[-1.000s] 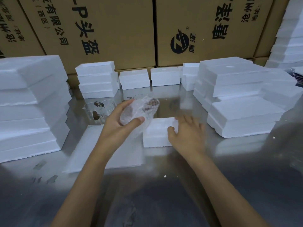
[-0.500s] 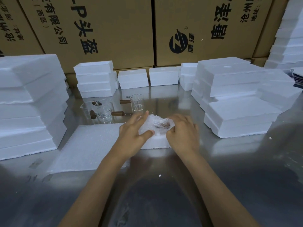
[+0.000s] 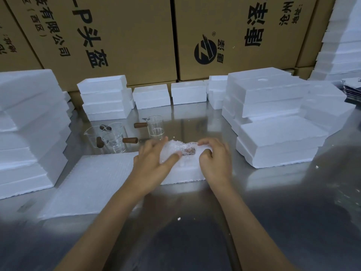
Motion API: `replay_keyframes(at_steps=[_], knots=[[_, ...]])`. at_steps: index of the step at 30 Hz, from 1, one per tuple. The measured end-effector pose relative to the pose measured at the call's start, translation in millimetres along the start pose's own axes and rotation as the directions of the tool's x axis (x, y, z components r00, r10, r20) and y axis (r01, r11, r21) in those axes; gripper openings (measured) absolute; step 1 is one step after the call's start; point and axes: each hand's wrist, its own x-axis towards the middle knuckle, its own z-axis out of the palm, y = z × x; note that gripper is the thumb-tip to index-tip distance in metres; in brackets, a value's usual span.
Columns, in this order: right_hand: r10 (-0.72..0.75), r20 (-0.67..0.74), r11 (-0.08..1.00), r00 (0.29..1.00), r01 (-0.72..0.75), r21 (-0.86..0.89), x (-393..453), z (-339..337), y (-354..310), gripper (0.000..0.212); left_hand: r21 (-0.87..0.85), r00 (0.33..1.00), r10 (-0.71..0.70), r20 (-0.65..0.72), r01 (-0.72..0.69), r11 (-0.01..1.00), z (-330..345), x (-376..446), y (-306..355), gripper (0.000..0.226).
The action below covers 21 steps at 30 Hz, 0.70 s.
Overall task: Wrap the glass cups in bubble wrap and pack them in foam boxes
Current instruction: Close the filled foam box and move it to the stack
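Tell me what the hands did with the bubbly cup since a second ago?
The left hand carried the wrapped cup down onto the foam box. The right hand left the box and took hold of the wrap too. The bare glass cups stayed put.

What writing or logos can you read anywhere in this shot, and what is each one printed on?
"P头盔", sideways: left cardboard carton.
"有限公司" and "(西区)", smaller, sideways: same carton.
Round black logo with a small "®": right cardboard carton.
Large and small black characters: same carton, too tilted and cropped to read.
Graduation marks on the glass cup: too small to read.
Foam boxes: no print seen.
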Motion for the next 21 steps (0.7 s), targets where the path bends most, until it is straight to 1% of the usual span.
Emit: replay_keyframes(at_steps=[2, 3, 5, 8, 10, 14, 17, 21], knots=[[0.129, 0.012, 0.976, 0.992, -0.129, 0.176, 6.7, -2.8, 0.1, 0.032, -0.127, 1.0, 0.007, -0.013, -0.009, 0.992, -7.6, 19.2, 12.1, 0.061], [0.2, 0.028, 0.934, 0.979, -0.199, 0.296, 10.6, -5.2, -0.4, 0.027, -0.138, 0.999, 0.027, -0.02, -0.03, 0.99, -10.3, 33.5, 18.3, 0.054], [0.32, 0.058, 0.828, 0.946, -0.309, 0.469, 20.0, -11.3, 0.6, 0.026, -0.086, 0.998, 0.061, -0.018, -0.063, 0.994, -11.4, 71.4, 31.6, 0.044], [0.405, 0.099, 0.729, 0.909, -0.386, 0.565, 30.4, -17.1, 5.1, 0.022, -0.021, 0.995, 0.077, 0.056, -0.076, 0.997, -1.6, 139.9, 53.1, 0.045], [0.412, 0.107, 0.722, 0.905, -0.396, 0.567, 32.4, -17.4, 7.8, 0.023, 0.013, 0.991, 0.066, 0.12, -0.068, 0.998, 11.4, 184.7, 64.3, 0.049], [0.419, 0.073, 0.77, 0.905, -0.397, 0.499, 30.2, -16.8, 12.0, 0.022, 0.06, 0.983, 0.015, 0.181, -0.026, 0.998, 39.8, 258.0, 79.5, 0.065], [0.391, 0.058, 0.829, 0.918, -0.379, 0.411, 31.6, -14.4, 13.2, 0.019, 0.115, 0.978, 0.035, 0.206, -0.06, 0.992, 62.2, 300.2, 90.5, 0.078], [0.383, 0.032, 0.851, 0.923, -0.366, 0.376, 34.6, -13.1, 16.6, 0.023, 0.16, 0.972, 0.1, 0.213, -0.136, 0.978, 84.4, 335.1, 106.5, 0.079]])
